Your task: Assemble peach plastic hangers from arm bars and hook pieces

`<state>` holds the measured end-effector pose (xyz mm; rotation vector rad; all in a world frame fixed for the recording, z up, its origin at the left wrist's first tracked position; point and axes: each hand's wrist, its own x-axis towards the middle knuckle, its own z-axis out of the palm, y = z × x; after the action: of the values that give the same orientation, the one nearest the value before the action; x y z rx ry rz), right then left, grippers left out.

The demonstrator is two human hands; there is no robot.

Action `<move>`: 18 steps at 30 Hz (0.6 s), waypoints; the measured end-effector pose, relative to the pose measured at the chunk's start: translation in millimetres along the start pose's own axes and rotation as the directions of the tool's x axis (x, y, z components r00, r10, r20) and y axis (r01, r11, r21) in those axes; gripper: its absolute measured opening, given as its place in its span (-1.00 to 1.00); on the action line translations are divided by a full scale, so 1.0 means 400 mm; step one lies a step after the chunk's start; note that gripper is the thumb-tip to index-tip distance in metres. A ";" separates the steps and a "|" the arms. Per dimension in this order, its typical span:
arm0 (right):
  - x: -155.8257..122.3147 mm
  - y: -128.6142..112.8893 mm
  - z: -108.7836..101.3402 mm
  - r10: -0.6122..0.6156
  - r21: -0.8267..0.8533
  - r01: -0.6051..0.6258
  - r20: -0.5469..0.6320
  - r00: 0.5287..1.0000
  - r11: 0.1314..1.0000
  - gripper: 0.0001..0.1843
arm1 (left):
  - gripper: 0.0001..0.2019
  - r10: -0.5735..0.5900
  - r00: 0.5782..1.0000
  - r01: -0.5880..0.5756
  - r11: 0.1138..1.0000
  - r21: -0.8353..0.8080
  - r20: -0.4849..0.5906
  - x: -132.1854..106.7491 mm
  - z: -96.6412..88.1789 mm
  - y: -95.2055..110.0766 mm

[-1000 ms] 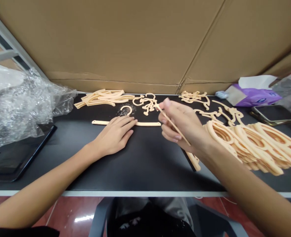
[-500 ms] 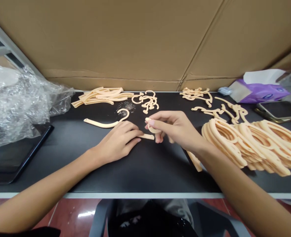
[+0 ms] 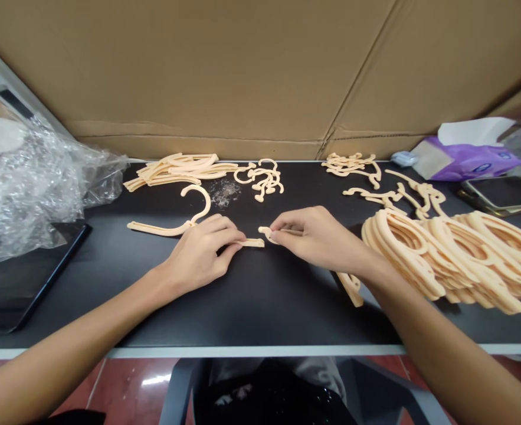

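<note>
My left hand (image 3: 202,251) rests on the black table (image 3: 260,295), its fingers pressed on a beige wooden hanger bar with a hook (image 3: 167,224) that lies flat and runs out to the left. My right hand (image 3: 317,239) pinches a second beige hanger piece (image 3: 266,233) by its rounded end, just right of the first bar's end. The two ends nearly touch at the middle of the table. Part of that second piece (image 3: 351,286) sticks out below my right wrist.
A large stack of beige hanger frames (image 3: 455,260) lies at the right. Loose bars (image 3: 176,168) and small hooks (image 3: 264,180) lie along the back edge under a cardboard wall. Crumpled plastic wrap (image 3: 34,183) and a dark tablet sit left; a purple tissue pack (image 3: 464,159) and phone right.
My right hand came down from mid-air to the table with its piece. My left hand slid the hooked bar leftward and nearer, and its hook now points up and left.
</note>
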<state>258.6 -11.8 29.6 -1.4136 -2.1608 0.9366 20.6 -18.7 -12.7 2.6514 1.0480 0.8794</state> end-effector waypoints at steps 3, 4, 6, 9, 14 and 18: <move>-0.005 -0.009 -0.005 0.003 -0.073 0.001 0.064 0.998 0.997 -0.79 | -0.84 0.006 1.000 -0.005 1.000 0.021 -0.014 0.000 -0.001 0.002; -0.006 -0.011 -0.005 0.006 -0.099 0.001 0.067 0.998 0.995 -0.78 | -0.84 0.005 1.000 -0.004 1.000 0.025 -0.022 0.001 -0.001 0.003; -0.007 -0.011 -0.005 0.014 -0.137 -0.006 0.063 0.998 0.991 -0.77 | -0.83 -0.003 0.999 0.004 1.000 0.028 -0.032 0.002 -0.001 0.006; -0.006 -0.005 -0.002 0.018 -0.153 -0.005 0.086 0.996 0.988 -0.75 | -0.83 -0.018 0.999 0.019 1.000 0.012 -0.035 0.002 -0.001 0.008; -0.006 0.002 0.008 -0.010 -0.117 0.025 0.120 0.993 0.993 -0.74 | -0.83 -0.036 0.999 0.035 0.999 -0.027 -0.015 0.000 -0.001 0.010; -0.005 0.005 0.012 -0.014 -0.129 0.033 0.145 0.989 0.991 -0.75 | -0.85 -0.045 0.999 0.045 0.999 -0.031 0.004 0.000 0.000 0.012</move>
<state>257.7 -14.5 24.8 -1.4157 -2.3789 0.9288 23.3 -22.2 -11.0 2.5926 1.0804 0.8746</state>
